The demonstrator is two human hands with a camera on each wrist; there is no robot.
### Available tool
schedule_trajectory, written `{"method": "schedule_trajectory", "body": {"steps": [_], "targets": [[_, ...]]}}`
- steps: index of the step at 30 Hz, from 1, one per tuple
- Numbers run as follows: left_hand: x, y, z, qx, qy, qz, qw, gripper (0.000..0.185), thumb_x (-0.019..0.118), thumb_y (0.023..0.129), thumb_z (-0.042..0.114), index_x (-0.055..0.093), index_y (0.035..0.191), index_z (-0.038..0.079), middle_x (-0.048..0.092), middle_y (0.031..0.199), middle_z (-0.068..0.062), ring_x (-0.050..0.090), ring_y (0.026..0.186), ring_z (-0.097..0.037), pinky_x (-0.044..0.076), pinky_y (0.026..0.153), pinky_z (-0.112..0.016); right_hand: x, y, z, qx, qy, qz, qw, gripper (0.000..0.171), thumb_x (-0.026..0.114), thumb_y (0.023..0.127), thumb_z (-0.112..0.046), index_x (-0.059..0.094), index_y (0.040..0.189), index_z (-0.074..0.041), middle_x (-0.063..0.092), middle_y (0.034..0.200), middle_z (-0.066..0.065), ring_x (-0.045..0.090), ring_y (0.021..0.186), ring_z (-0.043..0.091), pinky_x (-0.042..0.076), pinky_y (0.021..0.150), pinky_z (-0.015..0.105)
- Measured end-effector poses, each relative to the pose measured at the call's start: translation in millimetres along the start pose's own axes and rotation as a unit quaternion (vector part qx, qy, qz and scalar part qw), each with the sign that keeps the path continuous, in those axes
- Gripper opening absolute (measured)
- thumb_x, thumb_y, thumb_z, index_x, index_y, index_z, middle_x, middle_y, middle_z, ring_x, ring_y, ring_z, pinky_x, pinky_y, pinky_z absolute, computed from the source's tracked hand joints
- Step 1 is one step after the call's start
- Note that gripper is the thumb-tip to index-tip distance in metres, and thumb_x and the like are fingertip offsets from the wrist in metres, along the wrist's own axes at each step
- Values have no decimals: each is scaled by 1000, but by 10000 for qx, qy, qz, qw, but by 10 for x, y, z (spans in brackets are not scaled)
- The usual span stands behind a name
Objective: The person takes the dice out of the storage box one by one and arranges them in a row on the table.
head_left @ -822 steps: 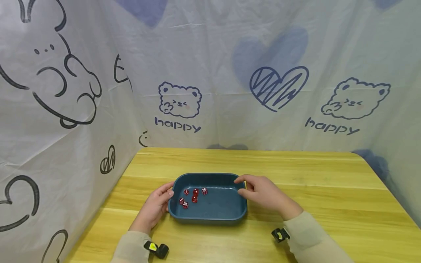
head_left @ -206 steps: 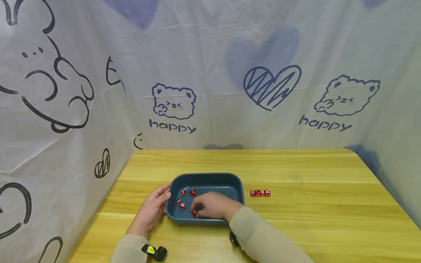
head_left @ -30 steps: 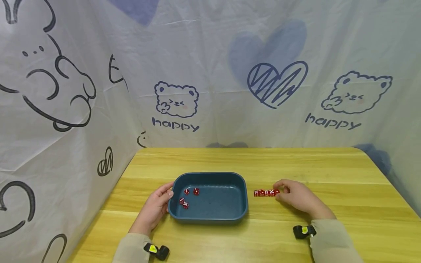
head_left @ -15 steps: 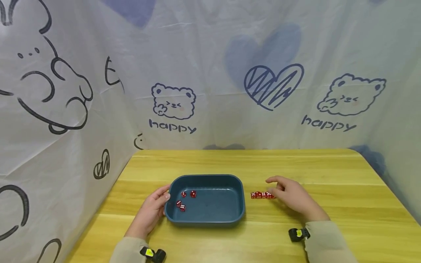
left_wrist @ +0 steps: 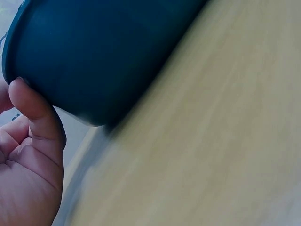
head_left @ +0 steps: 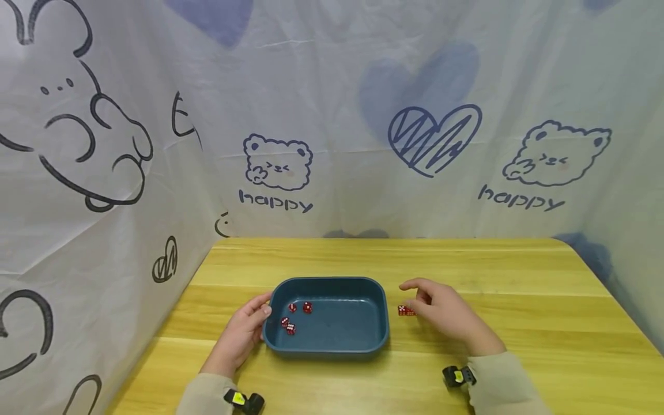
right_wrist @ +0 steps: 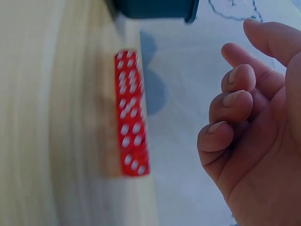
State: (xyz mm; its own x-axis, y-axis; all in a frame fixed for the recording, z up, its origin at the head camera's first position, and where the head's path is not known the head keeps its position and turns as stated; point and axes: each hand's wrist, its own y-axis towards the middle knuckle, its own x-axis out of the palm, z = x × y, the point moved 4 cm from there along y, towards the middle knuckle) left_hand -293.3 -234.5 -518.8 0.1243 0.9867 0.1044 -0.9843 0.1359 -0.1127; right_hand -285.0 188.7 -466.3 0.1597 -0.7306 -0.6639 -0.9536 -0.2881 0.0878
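My left hand [head_left: 240, 329] holds the left end of a dark blue rectangular tray [head_left: 332, 350], thumb at the rim; in the left wrist view the thumb [left_wrist: 35, 106] meets the tray's wall [left_wrist: 99, 61]. Several red dice [head_left: 291, 329] with white pips lie in the tray's left part. Right of the tray, several more red dice stand end to end in a straight row [right_wrist: 130, 113]. My right hand [head_left: 443, 311] hovers by this row with nothing in its fingers, covering most of it in the head view. The right wrist view shows the hand apart from the dice, fingers loosely bent.
Everything stands on a yellow wood-grain table [head_left: 498, 276]. A white cloth [head_left: 342, 115] printed with hearts and bears hangs behind it and along the sides. Black cameras sit on both wrists.
The row was absent in the oldest frame and has grown as dice left the tray. Within the last second my right hand has let go of the row's right-end die and moved left toward the tray.
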Motion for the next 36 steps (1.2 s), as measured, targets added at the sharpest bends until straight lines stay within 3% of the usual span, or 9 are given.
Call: {"method": "schedule_trajectory", "body": {"steps": [12, 25, 36], "targets": [[-3, -7, 17, 15, 74, -1, 10000, 45, 56, 105, 13, 48, 148, 0, 55, 105, -12, 53, 70, -16, 46, 59, -22, 167, 59, -345, -528, -185, -176, 9983, 30, 69, 98, -23, 68, 127, -18, 53, 72, -5, 48, 62, 12, 43, 60, 29], [5, -10, 23, 57, 105, 12, 9999, 45, 54, 106, 14, 47, 148, 1, 56, 103, -11, 52, 69, -15, 46, 59, -22, 338, 198, -580, -712, -189, -545, 9958, 31, 65, 100, -38, 65, 129, -28, 52, 69, -5, 44, 58, 10, 41, 57, 28], [21, -27, 29, -24, 49, -10, 10000, 45, 55, 105, 13, 47, 148, 1, 56, 104, -14, 53, 69, -16, 47, 58, -23, 542, 303, -781, -923, -269, -707, 9929, 29, 64, 101, -35, 65, 128, -28, 53, 68, -7, 45, 55, 10, 43, 56, 29]]}}
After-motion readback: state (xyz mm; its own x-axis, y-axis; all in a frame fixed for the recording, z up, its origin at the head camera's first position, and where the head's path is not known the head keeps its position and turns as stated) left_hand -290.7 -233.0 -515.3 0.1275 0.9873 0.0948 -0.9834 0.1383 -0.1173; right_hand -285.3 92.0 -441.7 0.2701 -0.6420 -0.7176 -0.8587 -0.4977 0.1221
